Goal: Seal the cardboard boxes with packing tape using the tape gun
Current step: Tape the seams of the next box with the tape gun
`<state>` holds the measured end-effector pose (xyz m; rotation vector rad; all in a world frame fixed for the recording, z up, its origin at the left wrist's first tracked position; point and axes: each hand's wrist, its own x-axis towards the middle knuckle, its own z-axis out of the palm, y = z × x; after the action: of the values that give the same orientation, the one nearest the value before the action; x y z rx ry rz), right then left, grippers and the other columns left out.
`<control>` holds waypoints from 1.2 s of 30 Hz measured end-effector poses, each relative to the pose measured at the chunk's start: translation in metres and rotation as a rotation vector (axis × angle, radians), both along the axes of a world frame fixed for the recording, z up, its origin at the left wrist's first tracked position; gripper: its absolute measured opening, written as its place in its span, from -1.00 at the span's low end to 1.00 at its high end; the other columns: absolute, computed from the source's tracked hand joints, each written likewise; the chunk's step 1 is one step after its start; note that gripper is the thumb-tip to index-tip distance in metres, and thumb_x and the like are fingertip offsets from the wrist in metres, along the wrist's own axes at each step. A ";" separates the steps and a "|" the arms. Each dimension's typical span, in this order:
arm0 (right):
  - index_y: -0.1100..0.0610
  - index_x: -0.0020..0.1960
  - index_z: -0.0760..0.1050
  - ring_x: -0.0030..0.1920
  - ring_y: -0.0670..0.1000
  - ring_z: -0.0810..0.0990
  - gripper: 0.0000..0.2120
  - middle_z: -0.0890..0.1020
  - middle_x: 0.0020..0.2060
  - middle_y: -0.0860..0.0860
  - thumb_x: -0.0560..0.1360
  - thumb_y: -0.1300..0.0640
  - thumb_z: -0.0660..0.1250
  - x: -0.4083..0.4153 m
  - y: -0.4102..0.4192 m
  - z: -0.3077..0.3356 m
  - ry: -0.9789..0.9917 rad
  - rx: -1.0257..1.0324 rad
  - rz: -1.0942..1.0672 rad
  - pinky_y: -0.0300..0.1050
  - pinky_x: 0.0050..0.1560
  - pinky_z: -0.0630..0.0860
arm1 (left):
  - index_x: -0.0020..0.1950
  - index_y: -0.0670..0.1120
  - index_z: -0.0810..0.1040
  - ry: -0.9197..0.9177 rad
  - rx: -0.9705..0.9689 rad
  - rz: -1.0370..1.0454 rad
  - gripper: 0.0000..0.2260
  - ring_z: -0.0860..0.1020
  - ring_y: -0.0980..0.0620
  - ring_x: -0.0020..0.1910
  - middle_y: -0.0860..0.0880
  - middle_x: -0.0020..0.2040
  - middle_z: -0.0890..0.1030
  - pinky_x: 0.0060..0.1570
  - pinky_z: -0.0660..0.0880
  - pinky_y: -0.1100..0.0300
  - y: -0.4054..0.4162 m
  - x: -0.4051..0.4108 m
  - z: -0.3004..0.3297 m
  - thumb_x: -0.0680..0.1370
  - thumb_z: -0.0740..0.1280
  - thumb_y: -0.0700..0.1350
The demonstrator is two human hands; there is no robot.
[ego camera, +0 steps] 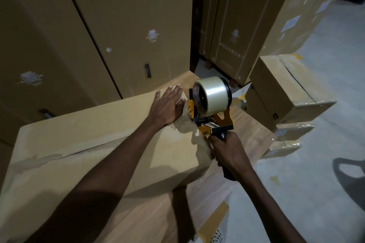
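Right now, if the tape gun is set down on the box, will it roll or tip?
The tape gun looks top-heavy, with a big roll above a narrow handle: probably it tips sideways. The roll sits inside a frame, so likely no rolling away from the box.

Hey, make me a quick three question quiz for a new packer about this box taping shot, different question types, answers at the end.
1. True or false: the left hand lies flat on top of the cardboard box.
2. Multiple choice: what does the right hand grip? A) a knife B) the tape gun by its handle C) a loose box flap
3. Fill in: the tape gun meets the box at its ____ end, as seen from the camera.

Key:
1. True. Its fingers are straight, beside the tape gun.
2. B.
3. Right, where wrinkled clear tape already lies on the top.
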<state>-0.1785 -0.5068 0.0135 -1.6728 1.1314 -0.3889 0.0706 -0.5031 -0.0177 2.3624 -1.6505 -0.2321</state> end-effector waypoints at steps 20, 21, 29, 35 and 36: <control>0.18 -0.24 0.45 -0.50 0.00 0.50 -0.77 0.52 -0.46 0.07 0.59 0.20 0.29 -0.052 0.044 0.005 0.071 -0.048 -0.058 -0.09 -0.46 0.47 | 0.66 -0.07 -0.06 -0.051 0.085 0.049 -0.47 -0.08 -0.01 0.64 0.01 0.67 -0.09 0.54 -0.11 -0.25 0.028 -0.052 -0.002 0.72 -0.14 0.09; 0.15 -0.27 0.42 -0.51 0.00 0.48 -0.75 0.50 -0.48 0.05 0.59 0.21 0.30 -0.053 0.045 0.004 0.068 -0.048 -0.061 -0.09 -0.46 0.46 | 0.66 -0.07 -0.05 -0.061 0.085 0.049 -0.48 -0.07 0.00 0.64 0.02 0.66 -0.08 0.54 -0.11 -0.25 0.027 -0.053 -0.002 0.72 -0.14 0.08; 0.15 -0.29 0.39 -0.46 0.05 0.43 -0.74 0.43 -0.50 0.04 0.54 0.17 0.34 -0.102 0.069 -0.011 0.089 0.012 -0.098 0.00 -0.37 0.42 | 0.66 -0.06 -0.06 -0.063 0.105 0.110 -0.49 -0.08 0.03 0.63 0.05 0.66 -0.08 0.54 -0.13 -0.24 0.027 -0.062 0.001 0.73 -0.15 0.07; 0.13 -0.28 0.43 -0.42 0.07 0.48 -0.76 0.49 -0.45 0.07 0.56 0.17 0.34 -0.112 0.075 -0.008 0.064 0.013 -0.087 0.05 -0.32 0.48 | 0.66 -0.09 -0.11 -0.022 0.132 0.193 -0.45 -0.16 -0.01 0.63 0.01 0.66 -0.14 0.54 -0.20 -0.24 0.028 -0.080 0.003 0.72 -0.14 0.11; 0.14 -0.26 0.44 -0.41 0.08 0.49 -0.78 0.50 -0.44 0.08 0.56 0.17 0.34 -0.112 0.075 -0.007 0.057 0.009 -0.086 0.09 -0.31 0.51 | 0.66 -0.09 -0.12 -0.029 0.128 0.193 -0.44 -0.15 -0.01 0.63 0.01 0.66 -0.14 0.54 -0.20 -0.24 0.028 -0.081 0.002 0.71 -0.14 0.13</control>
<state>-0.2902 -0.4314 0.0065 -1.6402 1.2488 -0.3924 -0.0107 -0.4751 -0.0161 2.6111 -1.4468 -0.2752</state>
